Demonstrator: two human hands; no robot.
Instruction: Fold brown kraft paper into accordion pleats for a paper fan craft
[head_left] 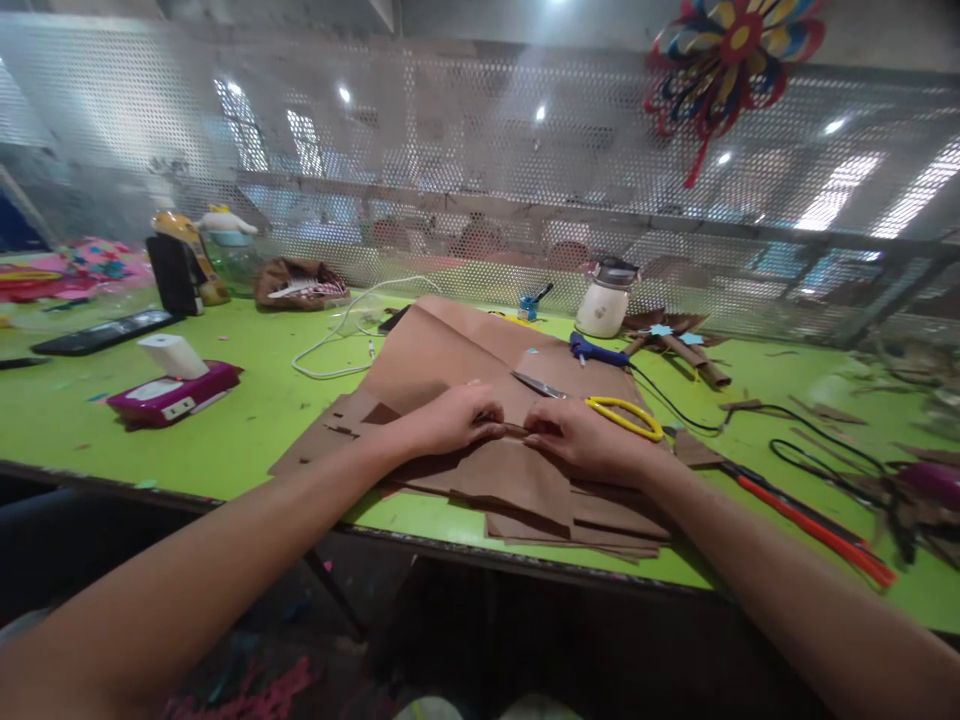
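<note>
Both hands meet low over a stack of brown paper sheets (517, 480) near the table's front edge. My left hand (469, 415) has its fingers curled and pinches the left end of a thin strip of brown paper (514, 429). Opposite it, my right hand (574, 435) pinches the strip's right end. Scissors (626, 415) with yellow handles lie on the paper just beyond my right hand, blades toward the left. Behind the hands, a large brown sheet (442, 350) rises in a curl. The fingertips partly hide the strip.
A blue glue gun (596, 350) with a black cord lies behind the scissors. To the right is a red-and-black cutter (810, 520). A purple power strip (176, 393) with a white charger sits left. A white jar (602, 300) stands at the back before a perforated metal screen (465, 140).
</note>
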